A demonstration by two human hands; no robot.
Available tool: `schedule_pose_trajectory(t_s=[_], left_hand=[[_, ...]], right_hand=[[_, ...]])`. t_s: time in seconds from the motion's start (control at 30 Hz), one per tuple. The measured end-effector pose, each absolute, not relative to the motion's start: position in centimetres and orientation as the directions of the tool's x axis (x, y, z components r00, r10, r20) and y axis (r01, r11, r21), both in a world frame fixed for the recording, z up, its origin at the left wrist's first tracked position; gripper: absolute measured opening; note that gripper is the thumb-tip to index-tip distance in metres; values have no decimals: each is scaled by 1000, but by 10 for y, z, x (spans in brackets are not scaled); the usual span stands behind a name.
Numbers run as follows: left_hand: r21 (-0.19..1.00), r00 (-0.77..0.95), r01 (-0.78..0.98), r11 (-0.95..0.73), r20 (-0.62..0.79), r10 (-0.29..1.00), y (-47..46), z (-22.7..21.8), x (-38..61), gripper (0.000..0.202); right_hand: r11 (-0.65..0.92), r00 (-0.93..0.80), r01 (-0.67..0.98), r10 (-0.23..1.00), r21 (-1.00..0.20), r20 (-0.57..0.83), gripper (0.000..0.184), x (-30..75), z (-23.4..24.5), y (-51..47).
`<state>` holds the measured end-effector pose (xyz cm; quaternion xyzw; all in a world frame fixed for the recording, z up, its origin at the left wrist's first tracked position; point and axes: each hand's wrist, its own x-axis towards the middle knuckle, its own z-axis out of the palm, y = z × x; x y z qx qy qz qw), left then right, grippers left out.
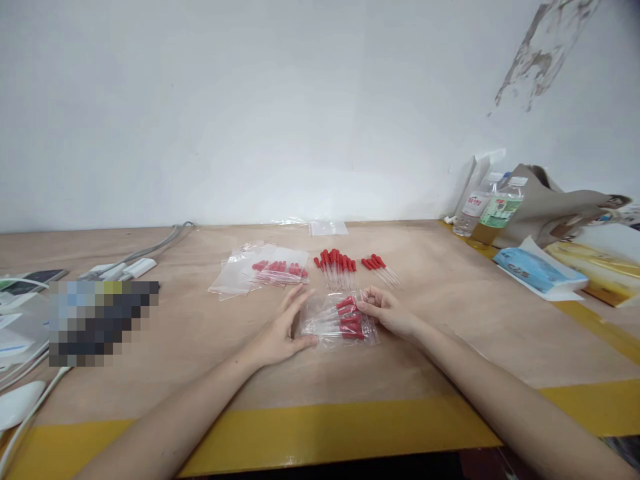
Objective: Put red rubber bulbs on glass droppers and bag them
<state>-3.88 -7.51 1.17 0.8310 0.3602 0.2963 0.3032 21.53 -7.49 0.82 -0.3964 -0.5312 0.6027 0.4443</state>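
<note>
A clear plastic bag [320, 320] lies in front of me with several red-bulbed droppers [351, 323] inside, their bulbs toward the right. My right hand [383, 310] pinches the bag's right edge between thumb and fingers. At the left end is my left hand [287, 330], thumb and fingers spread apart around the bag and touching its side. Behind the bag, loose red-bulbed droppers [335, 261] lie in a larger group, with a smaller group of droppers [380, 263] to the right. More filled bags [283, 270] are stacked at the left, overlapping flat clear bags [233, 273].
Another small clear bag [329, 229] lies near the wall. On the right stand two bottles [495, 217] beside a grey bag [550, 207] and a blue tissue pack [540, 267]. Cables and a power strip [120, 269] occupy the left, with a white mouse [20, 405] nearer me.
</note>
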Motion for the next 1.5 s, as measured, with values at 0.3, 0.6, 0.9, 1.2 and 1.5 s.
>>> schedule_pose_trajectory(t_s=[0.3, 0.6, 0.9, 1.2, 1.5], left_hand=[[993, 235, 96, 68, -89, 968, -63, 16, -39, 74], [980, 142, -153, 124, -102, 985, -72, 21, -30, 73], [996, 208, 26, -85, 77, 975, -73, 13, -24, 35], [981, 67, 85, -172, 166, 984, -69, 15, -27, 54], [980, 112, 198, 7, -29, 993, 43, 74, -47, 56]], right_hand=[[-173, -235, -408, 969, -896, -80, 40, 211, 5, -77], [-198, -278, -190, 950, -962, -140, 49, 200, 7, -87], [-53, -518, 1, 854, -999, -46, 41, 194, 4, -94], [40, -567, 121, 823, -992, -36, 41, 198, 6, -93], [-87, 86, 985, 996, -147, -15, 29, 300, 62, -79]])
